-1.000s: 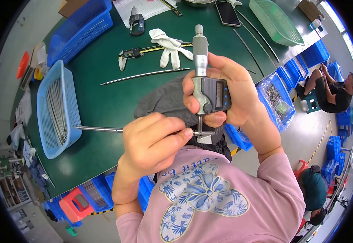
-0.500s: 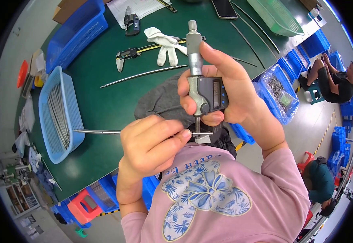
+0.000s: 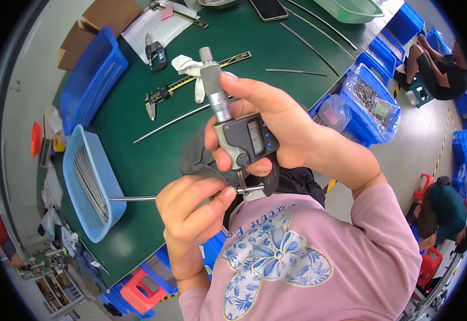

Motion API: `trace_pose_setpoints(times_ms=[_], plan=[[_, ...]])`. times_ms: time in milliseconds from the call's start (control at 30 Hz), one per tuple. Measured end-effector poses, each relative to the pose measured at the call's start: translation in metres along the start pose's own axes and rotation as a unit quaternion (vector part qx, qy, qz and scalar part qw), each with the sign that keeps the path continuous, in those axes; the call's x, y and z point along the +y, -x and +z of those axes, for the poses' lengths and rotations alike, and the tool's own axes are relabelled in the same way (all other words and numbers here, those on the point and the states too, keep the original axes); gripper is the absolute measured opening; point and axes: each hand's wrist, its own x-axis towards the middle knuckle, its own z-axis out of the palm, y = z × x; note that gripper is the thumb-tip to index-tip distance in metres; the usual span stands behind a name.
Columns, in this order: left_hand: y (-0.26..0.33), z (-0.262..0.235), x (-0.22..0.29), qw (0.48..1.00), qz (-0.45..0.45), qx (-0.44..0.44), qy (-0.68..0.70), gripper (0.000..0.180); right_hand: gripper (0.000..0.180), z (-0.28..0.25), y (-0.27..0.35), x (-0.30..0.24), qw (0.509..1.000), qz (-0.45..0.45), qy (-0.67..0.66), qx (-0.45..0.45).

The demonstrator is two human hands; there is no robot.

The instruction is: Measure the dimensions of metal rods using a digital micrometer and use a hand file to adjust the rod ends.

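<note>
My right hand (image 3: pixel 281 120) is wrapped round a digital micrometer (image 3: pixel 232 140), its thumb up by the grey thimble. The micrometer leans, thimble toward the upper left, its small display facing up. My left hand (image 3: pixel 190 206) pinches a thin metal rod (image 3: pixel 140 199) near its right end. That end lies across the gap between the micrometer's spindle and anvil; whether both faces touch it is too small to tell. Leftward, the rod runs to the rim of a light blue basket (image 3: pixel 114 179) that holds several similar rods.
On the green table (image 3: pixel 153 160) lie another rod (image 3: pixel 172 123), a caliper (image 3: pixel 177 84), a white glove (image 3: pixel 188 65) and a second micrometer (image 3: pixel 156 53). A blue basket (image 3: pixel 91 77), papers (image 3: pixel 142 37) and a phone (image 3: pixel 269 8) are farther back. Bagged parts (image 3: pixel 373 101) fill a bin at right.
The micrometer has tilted leftward in my right hand's grip, and the rod's end stays in its gap. My view has shifted, so table things appear displaced. Both holds persist.
</note>
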Motion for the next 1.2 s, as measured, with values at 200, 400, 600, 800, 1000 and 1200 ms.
trace_pose_setpoints(times_ms=[200, 400, 600, 800, 1000, 1200], plan=[[0.0021, -0.0009, -0.0001, 1.0, -0.008, -0.004, 0.003, 0.016, 0.067, 0.0011, 0.0, 0.0014, 1.0, 0.005, -0.022, -0.006], [-0.0016, -0.0011, 0.0009, 1.0, 0.002, -0.004, 0.008, 0.015, 0.063, 0.0017, 0.0026, 0.0014, 1.0, -0.011, 0.001, -0.002], [-0.002, -0.003, -0.0006, 1.0, 0.006, -0.012, 0.013, 0.014, 0.06, -0.0036, 0.0029, 0.0018, 0.997, 0.011, -0.074, -0.031], [-0.0009, -0.0028, -0.0014, 1.0, 0.009, -0.009, 0.01, 0.015, 0.063, -0.0007, 0.0017, 0.0017, 0.998, 0.012, -0.065, -0.012], [-0.0007, -0.0025, 0.0029, 1.0, -0.011, -0.013, 0.009, 0.015, 0.057, 0.0004, 0.0032, 0.0022, 0.999, -0.012, -0.036, -0.005], [0.0023, -0.0004, 0.0005, 1.0, -0.005, -0.005, 0.009, 0.015, 0.066, 0.0006, 0.0031, 0.0029, 1.0, -0.007, -0.005, 0.006]])
